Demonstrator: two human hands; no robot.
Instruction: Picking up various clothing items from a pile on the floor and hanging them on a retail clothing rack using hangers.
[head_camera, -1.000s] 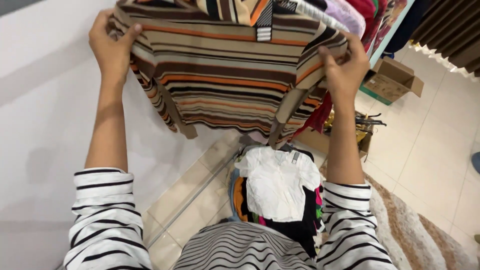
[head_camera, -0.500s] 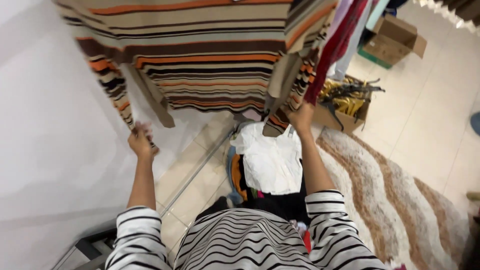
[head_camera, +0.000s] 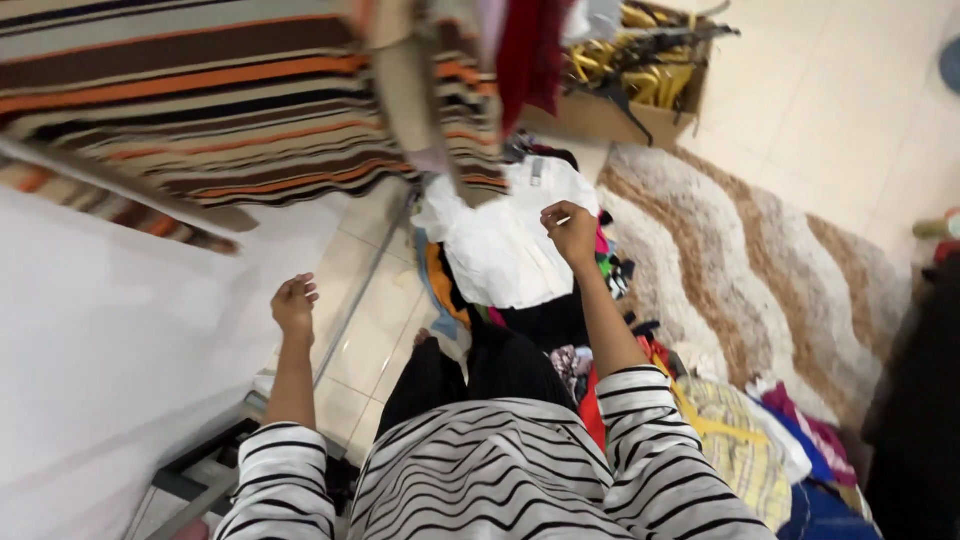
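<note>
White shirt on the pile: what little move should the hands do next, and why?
Probably the right hand should drop slightly and pinch the white shirt. It hovers just over the shirt's edge, the shirt lies on top of the clothes pile, and the left hand hangs empty over the floor tiles.

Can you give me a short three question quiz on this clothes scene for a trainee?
1. True or false: the left hand is holding the striped sweater.
2. Which garment is the right hand over? A. white top B. red cloth C. yellow plaid cloth
3. Fill in: the box of hangers sits beyond the brown and white ____.

Key: 1 false, the hand is empty; 2 A; 3 rug.
</note>
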